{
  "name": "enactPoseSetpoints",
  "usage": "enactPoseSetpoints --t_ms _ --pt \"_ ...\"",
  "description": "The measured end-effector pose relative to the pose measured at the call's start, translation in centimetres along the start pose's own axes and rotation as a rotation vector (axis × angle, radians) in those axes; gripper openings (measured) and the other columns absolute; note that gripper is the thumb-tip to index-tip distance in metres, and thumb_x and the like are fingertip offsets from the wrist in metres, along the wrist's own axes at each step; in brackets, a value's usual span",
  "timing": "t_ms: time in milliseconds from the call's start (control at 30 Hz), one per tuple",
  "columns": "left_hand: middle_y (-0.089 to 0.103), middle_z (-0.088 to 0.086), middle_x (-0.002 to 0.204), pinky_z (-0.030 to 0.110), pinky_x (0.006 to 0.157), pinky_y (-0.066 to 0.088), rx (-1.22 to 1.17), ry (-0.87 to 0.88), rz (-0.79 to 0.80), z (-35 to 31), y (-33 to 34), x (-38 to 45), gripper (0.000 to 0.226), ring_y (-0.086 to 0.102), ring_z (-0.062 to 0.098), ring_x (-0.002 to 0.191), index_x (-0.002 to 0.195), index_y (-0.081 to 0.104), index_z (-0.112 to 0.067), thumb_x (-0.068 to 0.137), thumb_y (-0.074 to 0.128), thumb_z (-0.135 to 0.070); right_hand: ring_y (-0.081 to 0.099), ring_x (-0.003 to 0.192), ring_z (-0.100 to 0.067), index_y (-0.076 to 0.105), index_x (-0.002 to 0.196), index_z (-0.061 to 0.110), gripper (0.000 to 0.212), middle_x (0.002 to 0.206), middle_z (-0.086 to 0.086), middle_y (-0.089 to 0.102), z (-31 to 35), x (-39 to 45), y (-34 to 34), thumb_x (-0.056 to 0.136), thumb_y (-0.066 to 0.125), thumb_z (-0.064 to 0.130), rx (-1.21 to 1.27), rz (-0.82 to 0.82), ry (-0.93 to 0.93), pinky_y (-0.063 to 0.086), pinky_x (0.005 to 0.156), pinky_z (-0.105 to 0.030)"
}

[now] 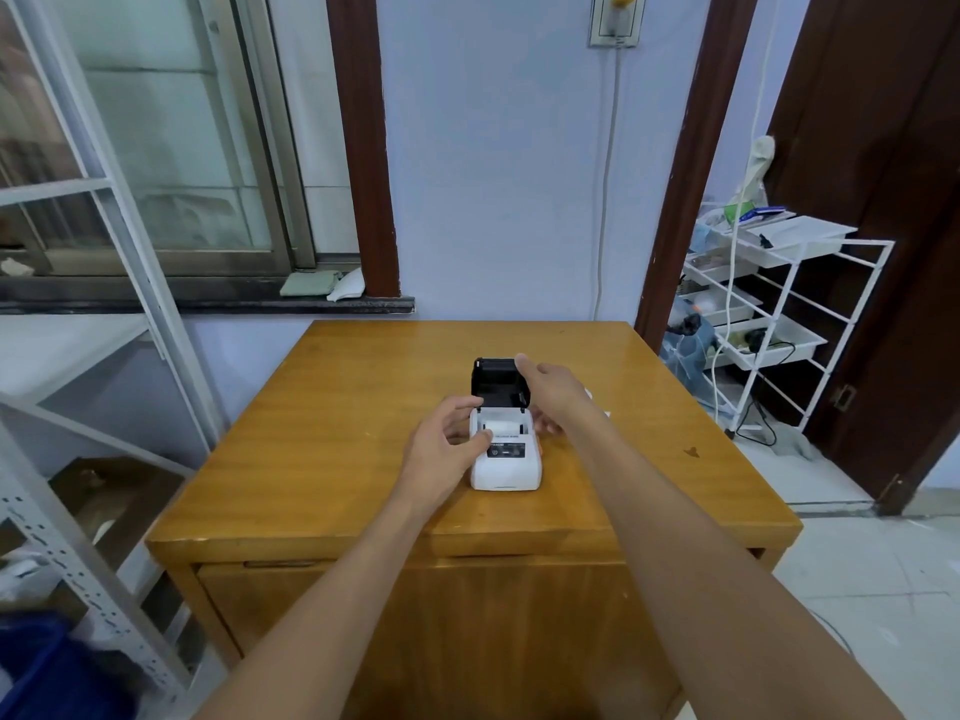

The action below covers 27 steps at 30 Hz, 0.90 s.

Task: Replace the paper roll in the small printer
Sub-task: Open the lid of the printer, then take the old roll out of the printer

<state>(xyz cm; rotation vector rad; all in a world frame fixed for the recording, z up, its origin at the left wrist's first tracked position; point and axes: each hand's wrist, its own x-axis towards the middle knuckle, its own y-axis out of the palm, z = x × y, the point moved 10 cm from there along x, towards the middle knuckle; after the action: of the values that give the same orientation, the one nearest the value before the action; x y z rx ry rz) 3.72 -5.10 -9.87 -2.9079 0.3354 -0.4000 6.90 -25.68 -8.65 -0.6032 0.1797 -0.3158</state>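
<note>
A small white printer (506,467) stands in the middle of the wooden table (322,439). Its black lid (493,381) is swung up and open at the back. A white paper roll (503,425) lies inside the open compartment. My left hand (449,441) grips the printer's left side, thumb resting near the compartment edge. My right hand (550,392) reaches over the right side of the printer, fingers touching the top corner of the raised lid. A small white object (589,394) shows just behind my right wrist, mostly hidden.
A white wire rack (810,314) with trays and cables stands to the right of the table. A grey metal shelf frame (78,553) stands on the left. The wall and a window sill lie behind the table's far edge.
</note>
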Motion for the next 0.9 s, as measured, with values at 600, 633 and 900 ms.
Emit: enactPoseSetpoints --t_ms 600,633,900 --pt "0.069 -0.013 0.127 0.021 0.09 0.052 0.018 0.008 -0.026 0.2 -0.2 0.1 0.042 0.063 -0.001 0.113 0.129 0.068 -0.03 0.089 0.08 -0.023 0.067 0.081 -0.021 0.054 0.141 0.034 0.074 0.111 -0.003 0.076 -3.0 -2.5 1.0 0.094 0.023 0.083 0.391 -0.084 -0.006 0.06 0.076 -0.042" --pt "0.068 -0.013 0.127 0.02 0.089 0.052 0.023 0.005 -0.028 0.2 -0.3 0.1 0.043 0.063 -0.001 0.113 0.13 0.067 -0.03 0.089 0.08 -0.024 0.066 0.071 -0.019 0.052 0.14 0.031 0.067 0.108 -0.007 0.076 -3.1 -2.8 0.9 0.099 0.026 0.076 0.441 -0.063 -0.02 0.059 0.064 -0.036" --pt "0.071 -0.013 0.126 0.035 0.104 0.054 0.117 -0.037 -0.043 1.6 -0.3 0.3 0.027 0.064 0.003 0.117 0.119 0.075 -0.032 0.092 0.075 -0.03 0.055 0.072 -0.014 0.062 0.104 0.026 0.013 0.088 0.006 0.063 -4.8 -6.8 -3.0 0.103 0.055 0.036 0.526 -0.426 -0.129 0.043 0.066 -0.03"
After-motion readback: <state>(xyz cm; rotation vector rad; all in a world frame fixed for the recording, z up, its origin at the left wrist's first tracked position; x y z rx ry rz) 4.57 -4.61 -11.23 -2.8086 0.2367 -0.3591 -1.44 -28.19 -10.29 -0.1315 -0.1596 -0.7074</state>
